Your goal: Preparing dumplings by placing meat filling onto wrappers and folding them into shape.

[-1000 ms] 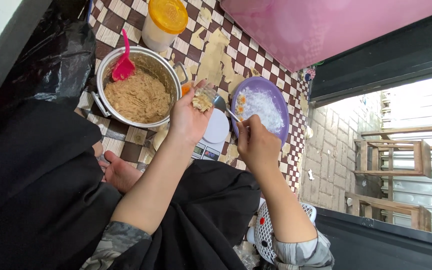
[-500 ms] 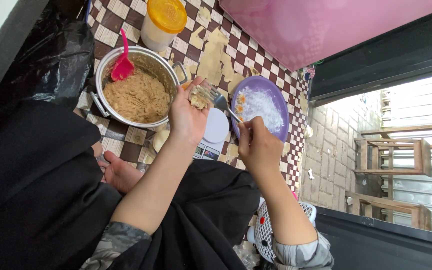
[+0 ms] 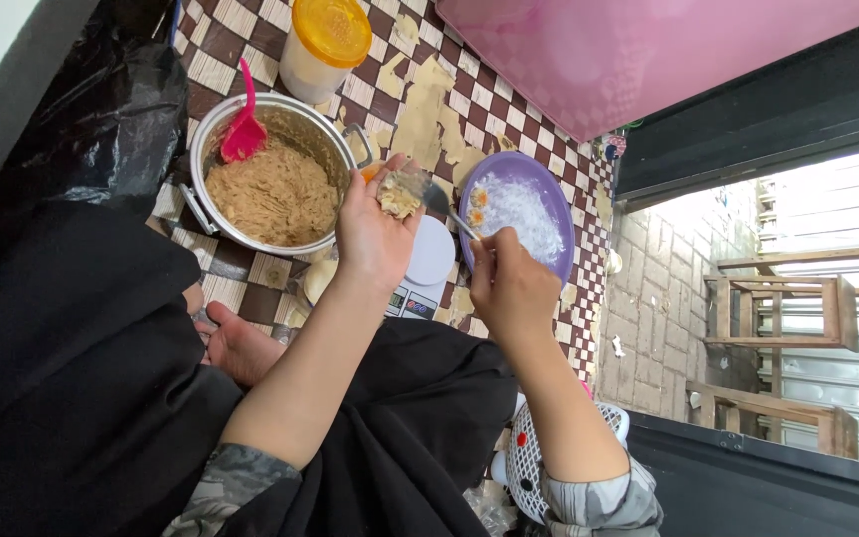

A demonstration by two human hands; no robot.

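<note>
Shaping a dough lump [image 3: 399,195] gripped in our left hand [image 3: 375,234], we judge our right hand [image 3: 511,288], clenched on a spoon [image 3: 447,207], must next press beside it.

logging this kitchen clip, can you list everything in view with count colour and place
pot: one, silver, on the checked cloth, holds brown mixture
spatula: one, pink, standing in the pot
jar: one, pale with orange lid, beyond the pot
bowl: one, purple, holds white flakes, right of the pot
scale: one, white, between pot and bowl
checked cloth: one, brown and cream, under everything
stools: two, wooden, far right
foot: one, bare, on the cloth
left hand: holds a lump of mixture
right hand: holds a spoon, over the bowl edge
</note>
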